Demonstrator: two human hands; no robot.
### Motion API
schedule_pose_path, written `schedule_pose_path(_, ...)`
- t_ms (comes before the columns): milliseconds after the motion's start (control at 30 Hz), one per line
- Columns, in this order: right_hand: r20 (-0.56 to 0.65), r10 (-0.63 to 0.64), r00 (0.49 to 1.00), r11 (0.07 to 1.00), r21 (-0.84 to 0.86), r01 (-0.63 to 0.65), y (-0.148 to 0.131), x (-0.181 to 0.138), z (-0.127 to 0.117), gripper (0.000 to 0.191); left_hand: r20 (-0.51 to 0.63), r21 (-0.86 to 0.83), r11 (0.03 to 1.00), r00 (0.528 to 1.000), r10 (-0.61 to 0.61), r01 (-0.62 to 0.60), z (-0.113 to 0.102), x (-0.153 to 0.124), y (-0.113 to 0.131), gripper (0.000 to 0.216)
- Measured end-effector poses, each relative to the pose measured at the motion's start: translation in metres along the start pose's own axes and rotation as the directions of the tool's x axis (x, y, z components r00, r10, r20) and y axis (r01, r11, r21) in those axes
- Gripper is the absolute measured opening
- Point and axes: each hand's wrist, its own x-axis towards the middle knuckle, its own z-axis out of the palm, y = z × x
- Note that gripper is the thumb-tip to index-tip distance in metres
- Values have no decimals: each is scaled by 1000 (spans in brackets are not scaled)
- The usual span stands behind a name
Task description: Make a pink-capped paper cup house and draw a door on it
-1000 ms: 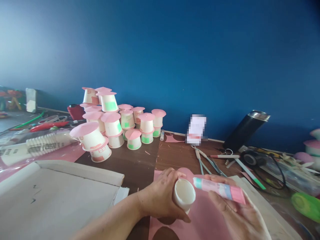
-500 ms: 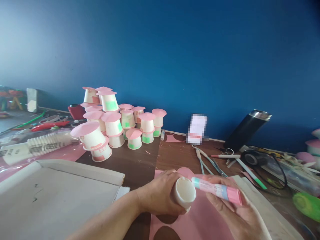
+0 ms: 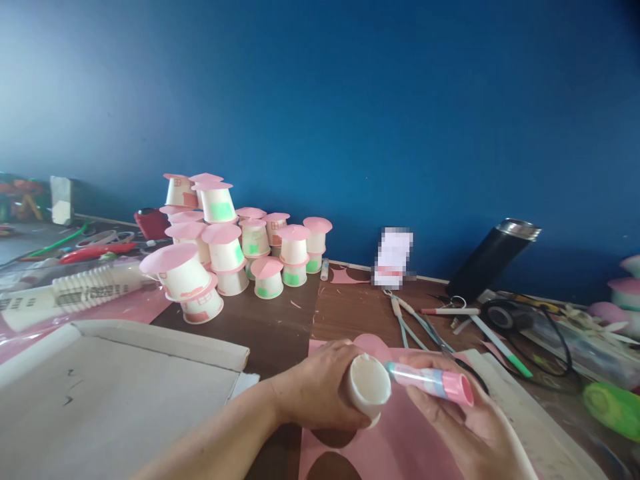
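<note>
My left hand (image 3: 320, 390) is wrapped round a white paper cup (image 3: 371, 392), one round end tilted up toward me. Whitish smears show along that end's rim. In my right hand (image 3: 463, 420), thumb and fingers grip a glue stick (image 3: 423, 379) with a pink base, its greenish tip at the cup's right edge. Whether the tip touches the rim I cannot tell. Beneath both hands lies a pink paper sheet (image 3: 400, 440) with round holes cut in it. A pink paper disc (image 3: 371, 345) shows just behind the cup.
Paper-cup houses with pink roofs (image 3: 225, 257) stand stacked at the left back. A cardboard tray (image 3: 125, 393) lies front left, bagged cups (image 3: 85, 290) behind it. Scissors (image 3: 413, 323), markers (image 3: 503, 347) and a black flask (image 3: 493, 260) are at the right. A blue wall closes the back.
My right hand and the glue stick have shifted slightly left, and the stick's angle has turned a little. The left hand and cup have barely moved.
</note>
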Motion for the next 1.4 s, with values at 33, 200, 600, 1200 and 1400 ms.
schedule_pose_path(33, -22, 31, 999, 999, 26, -30, -1, 0, 1, 22, -1, 4, 1000, 1000, 3, -3, 0, 0, 0, 50)
schedule_pose_path(200, -151, 127, 980, 990, 81, -115, -12, 0, 3, 32, 2, 10, 1000, 1000, 10, -10, 0, 0, -1, 54)
schedule_pose_path(600, -108, 207, 972, 971, 148, -190, -5, -4, 1, 41, 7, -34, 999, 999, -39, 39, -1, -3, -1, 59)
schedule_pose_path(1200, -11, 182, 983, 979, 92, -180, -8, -1, -6, 43, 24, -56, 995, 996, -85, 86, -1, -1, 8, 51)
schedule_pose_path(1400, -32, 160, 987, 986, 52, -158, -8, -1, -7, 40, -2, -60, 993, 995, -102, 102, 0, -1, 7, 56)
